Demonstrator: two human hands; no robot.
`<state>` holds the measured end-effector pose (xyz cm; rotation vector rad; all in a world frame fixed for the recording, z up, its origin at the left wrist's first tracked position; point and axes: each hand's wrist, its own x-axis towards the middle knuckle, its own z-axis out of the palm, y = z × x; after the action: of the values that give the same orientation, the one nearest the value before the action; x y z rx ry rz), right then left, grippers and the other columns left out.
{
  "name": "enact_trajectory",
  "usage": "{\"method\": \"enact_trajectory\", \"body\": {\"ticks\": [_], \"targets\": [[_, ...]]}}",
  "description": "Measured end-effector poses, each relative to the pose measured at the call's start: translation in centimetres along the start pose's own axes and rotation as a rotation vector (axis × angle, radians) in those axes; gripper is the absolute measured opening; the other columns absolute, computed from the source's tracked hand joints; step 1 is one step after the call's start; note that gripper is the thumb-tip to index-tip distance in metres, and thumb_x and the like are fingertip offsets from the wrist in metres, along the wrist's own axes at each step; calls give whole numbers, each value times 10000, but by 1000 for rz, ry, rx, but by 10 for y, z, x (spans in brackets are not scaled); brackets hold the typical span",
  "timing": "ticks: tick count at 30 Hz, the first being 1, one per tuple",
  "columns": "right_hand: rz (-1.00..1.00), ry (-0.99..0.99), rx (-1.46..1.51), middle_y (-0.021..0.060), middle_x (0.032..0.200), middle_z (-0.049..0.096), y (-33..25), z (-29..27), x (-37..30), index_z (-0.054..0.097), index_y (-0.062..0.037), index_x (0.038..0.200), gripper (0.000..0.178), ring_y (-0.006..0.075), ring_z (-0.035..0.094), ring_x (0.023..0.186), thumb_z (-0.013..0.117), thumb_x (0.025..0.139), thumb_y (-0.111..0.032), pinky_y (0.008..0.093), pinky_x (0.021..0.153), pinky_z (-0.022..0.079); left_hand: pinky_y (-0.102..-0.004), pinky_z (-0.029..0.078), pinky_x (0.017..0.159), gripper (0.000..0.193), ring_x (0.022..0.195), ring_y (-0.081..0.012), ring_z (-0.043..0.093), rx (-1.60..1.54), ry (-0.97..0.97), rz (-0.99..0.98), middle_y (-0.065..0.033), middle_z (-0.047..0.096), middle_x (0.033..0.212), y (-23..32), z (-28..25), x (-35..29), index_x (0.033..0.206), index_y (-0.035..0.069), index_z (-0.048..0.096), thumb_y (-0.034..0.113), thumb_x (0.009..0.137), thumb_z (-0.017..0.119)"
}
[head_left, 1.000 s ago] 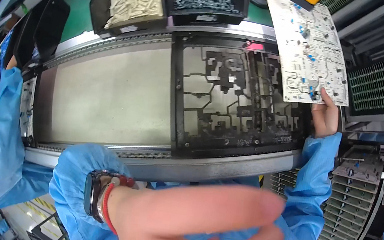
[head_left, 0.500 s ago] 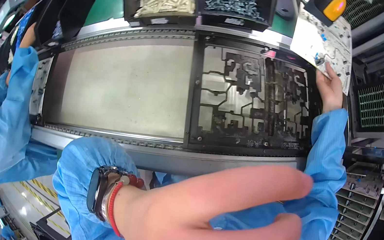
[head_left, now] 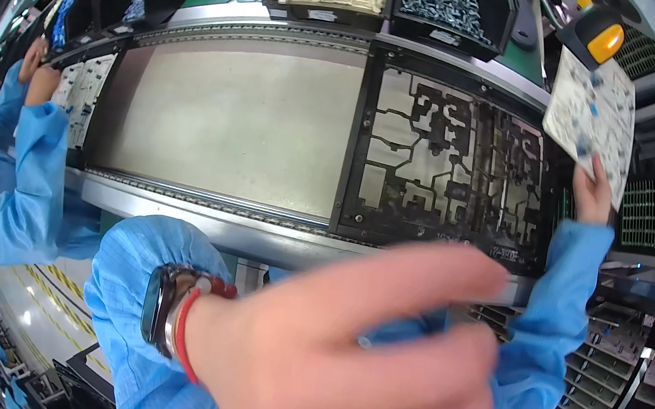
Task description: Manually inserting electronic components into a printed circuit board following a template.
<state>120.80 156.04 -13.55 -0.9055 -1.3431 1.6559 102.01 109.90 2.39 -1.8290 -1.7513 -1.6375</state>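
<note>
My left hand (head_left: 348, 358) is large and blurred in the foreground, close to the camera. Its fingers are half bent, with a gap between the index finger and the others, and nothing shows in them. A watch (head_left: 157, 308) and a red cord bracelet (head_left: 183, 335) circle that wrist. At the far right, my right hand (head_left: 593, 194) grips the lower edge of a whitish circuit board (head_left: 600, 109) carrying small components. The board is tilted, its upper edge beside a black and yellow handheld scanner (head_left: 592, 39). A black cut-out carrier frame (head_left: 358, 150) lies on the conveyor.
Behind the conveyor rail (head_left: 176, 208) stand a bin of cream parts (head_left: 325, 16) and one of dark blue-grey parts (head_left: 443, 37). Blue-sleeved co-workers' hands (head_left: 41, 86) are by another board (head_left: 81, 99) at the left. Racked boards (head_left: 595, 384) stand at lower right.
The view has shifted, so the conveyor and bins sit differently. My right hand still holds the board, which now appears lower and more upright. My left hand's fingers have curled slightly.
</note>
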Motion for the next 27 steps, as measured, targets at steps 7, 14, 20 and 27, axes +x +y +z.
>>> {"method": "enact_trajectory", "body": {"ticks": [7,14,20,27], "targets": [[97,350,339,161,1300,477,-39,-63,-178,424,-2,1308,462,288,471,1188,522,863,-72,456,990,404,-465,427,878,293,713,-228,572,154,-214,-46,-72,572,741,-73,-26,-36,792,34,543,-104,553,442],[-120,-37,-365,125,1294,491,-28,-115,-180,458,43,1271,439,248,465,1186,533,886,-155,376,1026,344,-384,417,900,341,745,-225,574,154,-75,-511,-83,586,745,-69,-30,-90,885,-4,545,-131,610,389],[280,-432,-90,86,1228,544,-43,54,-101,463,-3,1283,449,154,531,1085,559,883,-184,279,922,391,-327,438,775,354,779,-250,568,295,115,-656,-90,585,793,-25,-34,-129,932,12,570,-107,635,417],[363,-605,-220,95,1216,537,-31,48,-47,453,-52,1287,473,193,502,1124,567,852,-199,314,951,389,-299,458,768,439,811,-206,594,413,371,-814,-93,592,828,30,-65,-180,1085,23,569,-109,699,409]]}}
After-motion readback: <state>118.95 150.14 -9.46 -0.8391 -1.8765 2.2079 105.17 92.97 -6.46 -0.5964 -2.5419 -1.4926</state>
